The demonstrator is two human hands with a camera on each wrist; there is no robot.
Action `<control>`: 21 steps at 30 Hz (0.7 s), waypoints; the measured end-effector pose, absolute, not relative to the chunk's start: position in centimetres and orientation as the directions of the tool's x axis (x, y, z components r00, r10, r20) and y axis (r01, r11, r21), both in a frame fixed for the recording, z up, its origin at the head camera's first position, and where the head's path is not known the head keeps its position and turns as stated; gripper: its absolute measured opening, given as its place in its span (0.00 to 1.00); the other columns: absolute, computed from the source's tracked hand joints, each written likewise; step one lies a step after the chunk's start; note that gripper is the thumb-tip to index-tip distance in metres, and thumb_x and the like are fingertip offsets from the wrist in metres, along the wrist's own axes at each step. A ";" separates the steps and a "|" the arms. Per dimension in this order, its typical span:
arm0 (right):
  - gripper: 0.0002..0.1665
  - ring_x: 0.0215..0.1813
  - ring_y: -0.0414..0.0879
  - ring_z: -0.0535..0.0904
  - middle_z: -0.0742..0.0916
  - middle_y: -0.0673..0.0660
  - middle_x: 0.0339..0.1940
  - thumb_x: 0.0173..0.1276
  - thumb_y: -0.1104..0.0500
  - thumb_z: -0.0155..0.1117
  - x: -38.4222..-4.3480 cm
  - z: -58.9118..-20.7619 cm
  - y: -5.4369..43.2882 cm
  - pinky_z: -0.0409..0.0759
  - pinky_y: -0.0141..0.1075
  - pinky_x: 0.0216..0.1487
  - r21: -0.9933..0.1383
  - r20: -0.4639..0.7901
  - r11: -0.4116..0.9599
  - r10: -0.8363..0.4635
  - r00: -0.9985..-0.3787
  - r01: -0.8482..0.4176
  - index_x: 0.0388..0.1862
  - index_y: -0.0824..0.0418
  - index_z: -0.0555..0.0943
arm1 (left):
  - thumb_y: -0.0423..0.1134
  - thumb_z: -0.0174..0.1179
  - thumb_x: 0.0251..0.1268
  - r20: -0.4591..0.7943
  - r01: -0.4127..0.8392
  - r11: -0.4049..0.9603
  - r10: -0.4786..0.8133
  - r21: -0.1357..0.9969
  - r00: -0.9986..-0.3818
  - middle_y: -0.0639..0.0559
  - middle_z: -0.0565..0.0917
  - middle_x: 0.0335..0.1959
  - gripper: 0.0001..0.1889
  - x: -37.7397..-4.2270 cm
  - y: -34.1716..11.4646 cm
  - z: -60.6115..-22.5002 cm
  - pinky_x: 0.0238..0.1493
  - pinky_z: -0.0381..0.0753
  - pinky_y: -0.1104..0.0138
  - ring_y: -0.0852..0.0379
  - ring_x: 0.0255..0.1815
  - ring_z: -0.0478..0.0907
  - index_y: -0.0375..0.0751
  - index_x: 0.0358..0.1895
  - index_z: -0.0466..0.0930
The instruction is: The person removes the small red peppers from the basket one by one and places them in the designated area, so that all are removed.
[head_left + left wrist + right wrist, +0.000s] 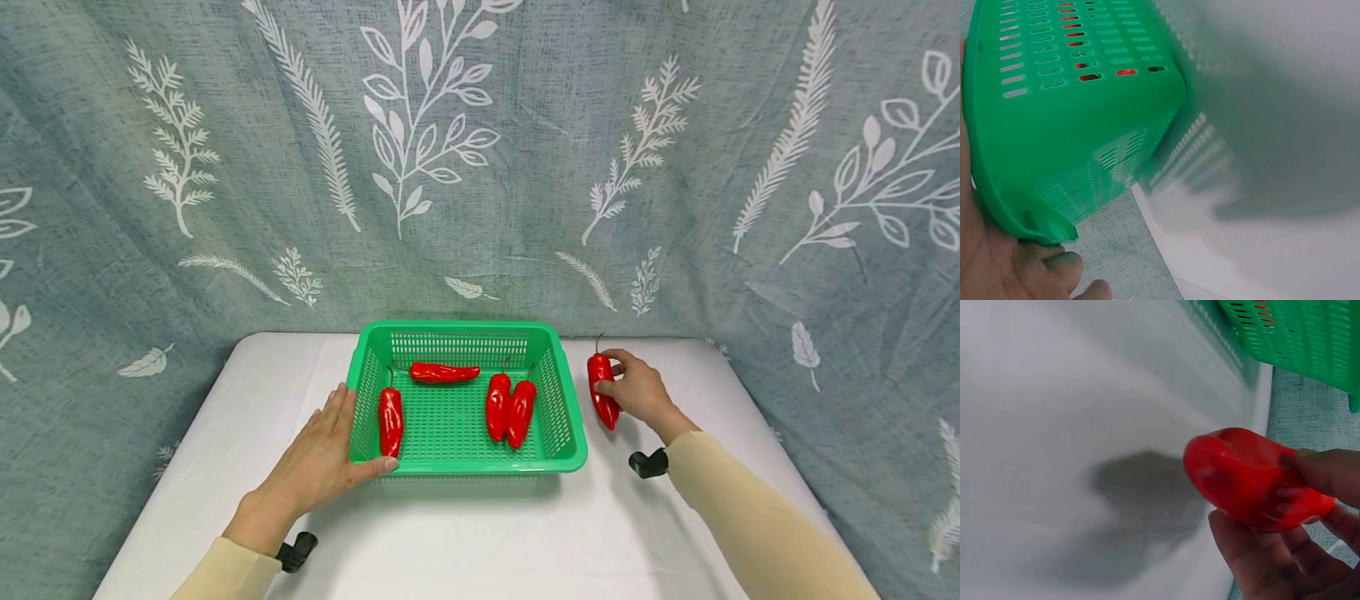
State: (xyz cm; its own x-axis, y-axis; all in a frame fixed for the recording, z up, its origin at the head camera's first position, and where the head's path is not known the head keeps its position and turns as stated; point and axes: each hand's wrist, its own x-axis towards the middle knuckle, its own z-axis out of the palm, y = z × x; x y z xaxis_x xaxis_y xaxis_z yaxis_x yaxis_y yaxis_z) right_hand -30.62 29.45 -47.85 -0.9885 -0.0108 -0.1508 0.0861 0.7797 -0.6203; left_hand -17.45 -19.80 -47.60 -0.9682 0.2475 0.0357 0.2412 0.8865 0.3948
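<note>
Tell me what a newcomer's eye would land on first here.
Probably the bright green basket on the white table, with four glossy red peppers inside. Next, a fifth red pepper right of the basket, pinched in the right grip. Behind hangs a leaf-printed grey-green cloth.

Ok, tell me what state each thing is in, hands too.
Basket: upright, holding four peppers
Left pepper: lying, stem at back
Back pepper: lying crosswise, stem left
Right two peppers: lying side by side
Held pepper: outside the basket
Left hand: touching the basket
Right hand: gripping the held pepper
</note>
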 end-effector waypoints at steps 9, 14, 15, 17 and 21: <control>0.40 0.51 0.60 0.86 0.80 0.74 0.63 0.72 0.58 0.69 -31.0 -49.0 29.2 0.89 0.37 0.35 -0.616 -0.173 0.781 -0.002 -0.985 0.107 0.80 0.63 0.67 | 0.83 0.55 0.60 0.037 0.241 0.886 0.247 0.397 -0.968 0.31 0.45 0.87 0.69 -17.5 -19.9 -47.9 0.84 0.52 0.40 0.34 0.88 0.44 0.25 0.84 0.44; 0.40 0.51 0.59 0.85 0.80 0.73 0.62 0.72 0.57 0.69 -31.0 -49.5 28.9 0.89 0.37 0.34 -0.607 -0.198 0.783 0.018 -0.980 0.137 0.80 0.62 0.67 | 0.82 0.56 0.61 0.042 0.242 0.884 0.246 0.401 -0.968 0.31 0.45 0.87 0.69 -17.5 -19.9 -48.0 0.84 0.52 0.40 0.34 0.88 0.45 0.25 0.84 0.44; 0.40 0.51 0.59 0.85 0.80 0.73 0.62 0.72 0.57 0.69 -31.1 -49.6 28.8 0.89 0.37 0.34 -0.607 -0.202 0.782 0.022 -0.979 0.142 0.80 0.62 0.67 | 0.82 0.56 0.61 0.042 0.242 0.884 0.245 0.401 -0.968 0.31 0.45 0.87 0.69 -17.5 -19.9 -48.0 0.84 0.52 0.40 0.34 0.88 0.45 0.25 0.84 0.44; 0.40 0.52 0.59 0.85 0.80 0.73 0.63 0.73 0.57 0.69 -31.1 -49.7 28.7 0.89 0.38 0.34 -0.606 -0.212 0.781 0.026 -0.977 0.153 0.80 0.62 0.67 | 0.82 0.56 0.61 0.042 0.241 0.884 0.244 0.401 -0.969 0.31 0.45 0.87 0.69 -17.4 -19.8 -48.0 0.84 0.53 0.40 0.34 0.88 0.45 0.25 0.84 0.45; 0.40 0.51 0.59 0.86 0.80 0.73 0.63 0.73 0.58 0.69 -31.2 -49.8 28.6 0.90 0.38 0.33 -0.603 -0.215 0.782 0.025 -0.976 0.153 0.80 0.63 0.67 | 0.81 0.56 0.62 0.050 0.243 0.884 0.244 0.399 -0.969 0.31 0.45 0.87 0.68 -17.4 -19.9 -48.0 0.84 0.53 0.41 0.34 0.88 0.45 0.25 0.84 0.45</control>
